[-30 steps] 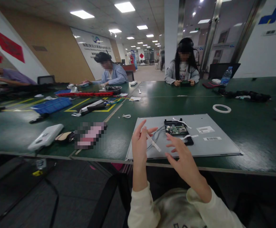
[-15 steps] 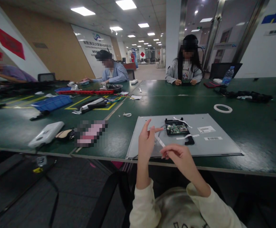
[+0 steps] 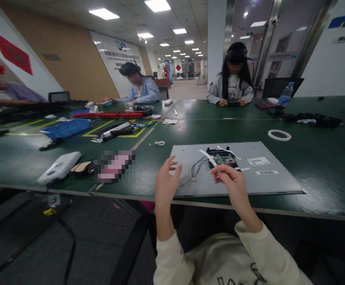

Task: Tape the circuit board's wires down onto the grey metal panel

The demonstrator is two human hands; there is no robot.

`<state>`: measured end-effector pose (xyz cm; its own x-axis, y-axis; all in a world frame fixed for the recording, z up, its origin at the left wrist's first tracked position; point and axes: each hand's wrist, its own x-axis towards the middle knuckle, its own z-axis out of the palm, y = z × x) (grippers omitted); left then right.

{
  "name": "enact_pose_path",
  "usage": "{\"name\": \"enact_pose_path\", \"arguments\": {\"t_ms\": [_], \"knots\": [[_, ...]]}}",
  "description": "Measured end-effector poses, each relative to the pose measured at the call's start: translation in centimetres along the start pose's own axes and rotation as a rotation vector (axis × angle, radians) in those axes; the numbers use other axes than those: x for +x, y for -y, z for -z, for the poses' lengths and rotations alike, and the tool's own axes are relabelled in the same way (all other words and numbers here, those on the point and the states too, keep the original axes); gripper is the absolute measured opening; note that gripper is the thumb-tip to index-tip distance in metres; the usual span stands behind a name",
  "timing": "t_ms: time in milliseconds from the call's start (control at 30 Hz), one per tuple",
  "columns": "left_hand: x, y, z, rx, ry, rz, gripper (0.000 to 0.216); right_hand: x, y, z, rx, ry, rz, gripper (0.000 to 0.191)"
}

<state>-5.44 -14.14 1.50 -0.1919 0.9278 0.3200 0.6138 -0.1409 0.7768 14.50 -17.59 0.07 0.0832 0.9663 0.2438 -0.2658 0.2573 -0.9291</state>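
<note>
A short white strip (image 3: 208, 157), which looks like tape, is pinched at its lower end by my right hand (image 3: 230, 180). The strip slants up and left in front of a green circuit board (image 3: 224, 159) in a black frame. That frame sits on a flat grey panel (image 3: 271, 174). More white strips lie over the frame, one at its upper right (image 3: 229, 151) and one partly behind my right hand. My left hand (image 3: 168, 180) is raised over the panel's left edge, fingers apart and holding nothing. Grey cables (image 3: 194, 170) run from the board across the panel between my hands.
A white ring, like a tape roll (image 3: 279, 135), lies beyond the panel on the green table (image 3: 323, 158). To the left are a pink phone-like item (image 3: 115, 168), a white device (image 3: 60, 167) and a blue tray (image 3: 67, 128). Several people sit around the table.
My left hand has let go of the strip and moved left and slightly down, its fingers apart. My right hand has shifted right and up with the strip, now before the board.
</note>
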Motion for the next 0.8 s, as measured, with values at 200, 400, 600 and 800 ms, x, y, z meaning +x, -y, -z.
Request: {"name": "enact_pose_path", "arguments": {"t_ms": [200, 400, 600, 800], "knots": [[-1.3, -0.6, -0.6, 0.346, 0.261, -0.104, 0.052, 1.9, -1.3, -2.0, 0.025, 0.129, -0.045, 0.021], [-1.0, -1.1, -0.5, 0.396, 0.272, -0.048, 0.035, 2.5, -1.6, -2.4, 0.055, 0.157, -0.105, 0.023], [-0.5, -0.7, -0.7, 0.389, 0.237, -0.032, 0.03, 2.2, -1.7, -2.1, 0.109, 0.14, -0.148, 0.024], [-0.2, 0.0, -1.0, 0.385, 0.19, -0.053, 0.032, 2.1, -2.0, -1.8, 0.147, 0.114, -0.138, 0.026]]}}
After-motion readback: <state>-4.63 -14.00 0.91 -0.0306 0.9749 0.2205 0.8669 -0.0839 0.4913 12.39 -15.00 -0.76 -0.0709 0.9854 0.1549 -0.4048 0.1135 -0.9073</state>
